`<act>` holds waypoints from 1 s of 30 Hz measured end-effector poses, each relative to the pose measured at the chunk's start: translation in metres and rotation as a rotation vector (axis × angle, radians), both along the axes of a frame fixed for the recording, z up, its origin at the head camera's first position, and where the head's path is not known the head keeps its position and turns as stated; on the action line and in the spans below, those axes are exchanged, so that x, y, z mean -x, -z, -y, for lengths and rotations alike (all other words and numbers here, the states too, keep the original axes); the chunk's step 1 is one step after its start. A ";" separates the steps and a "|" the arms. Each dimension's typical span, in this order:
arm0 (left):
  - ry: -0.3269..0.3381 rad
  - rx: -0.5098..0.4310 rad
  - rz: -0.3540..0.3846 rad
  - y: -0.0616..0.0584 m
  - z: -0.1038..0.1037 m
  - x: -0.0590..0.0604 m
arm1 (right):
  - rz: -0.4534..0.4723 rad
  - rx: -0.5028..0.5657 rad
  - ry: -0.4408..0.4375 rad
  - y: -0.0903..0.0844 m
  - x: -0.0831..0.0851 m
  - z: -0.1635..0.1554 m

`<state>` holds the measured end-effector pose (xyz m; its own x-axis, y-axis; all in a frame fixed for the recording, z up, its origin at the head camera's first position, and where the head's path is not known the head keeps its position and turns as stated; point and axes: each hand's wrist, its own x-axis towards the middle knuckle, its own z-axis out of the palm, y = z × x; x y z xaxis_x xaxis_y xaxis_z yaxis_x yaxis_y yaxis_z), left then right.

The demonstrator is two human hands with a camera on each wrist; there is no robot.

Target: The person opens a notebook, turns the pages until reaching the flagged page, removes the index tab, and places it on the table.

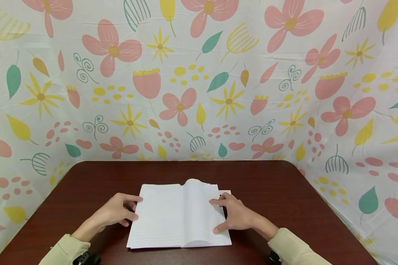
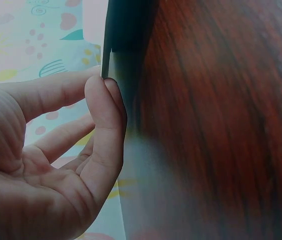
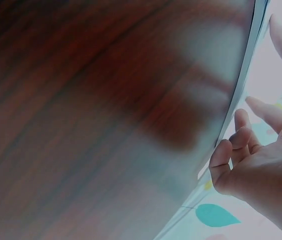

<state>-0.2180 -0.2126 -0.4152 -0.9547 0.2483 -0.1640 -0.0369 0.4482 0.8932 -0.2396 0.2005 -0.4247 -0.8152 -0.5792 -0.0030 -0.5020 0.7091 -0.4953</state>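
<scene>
An open notebook (image 1: 159, 217) with white lined pages lies on the dark wooden table. Its right-hand page (image 1: 197, 217) bulges up in a curve beside the middle fold. My left hand (image 1: 114, 210) grips the notebook's left edge; in the left wrist view that hand (image 2: 66, 145) has fingertips on both sides of the thin edge. At the right edge, my right hand (image 1: 237, 213) holds the notebook with thumb and forefinger spread on the page. The right wrist view shows this hand's (image 3: 261, 150) other fingers curled at the edge.
Brown tabletop (image 1: 268, 187) surrounds the notebook. A small white strip (image 1: 224, 192) sticks out beyond the notebook's upper right side. Behind the table hangs a floral cloth (image 1: 185, 73), which also runs along both sides. Dark wrist devices (image 1: 86, 258) show by the pale sleeves.
</scene>
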 end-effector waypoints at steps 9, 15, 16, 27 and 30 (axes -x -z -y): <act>-0.004 0.001 0.003 0.001 -0.001 0.001 | -0.012 0.019 0.000 0.000 -0.001 0.011; -0.004 0.002 0.000 0.001 -0.001 0.001 | -0.019 0.024 -0.009 0.000 0.000 0.017; -0.005 0.002 0.001 0.001 -0.001 0.001 | -0.020 0.023 -0.010 0.000 0.001 0.018; 0.006 -0.005 0.004 -0.001 0.000 -0.001 | -0.024 0.018 -0.040 -0.002 0.003 0.030; 0.002 -0.004 0.006 -0.002 -0.001 -0.001 | -0.024 0.021 -0.047 -0.002 0.003 0.033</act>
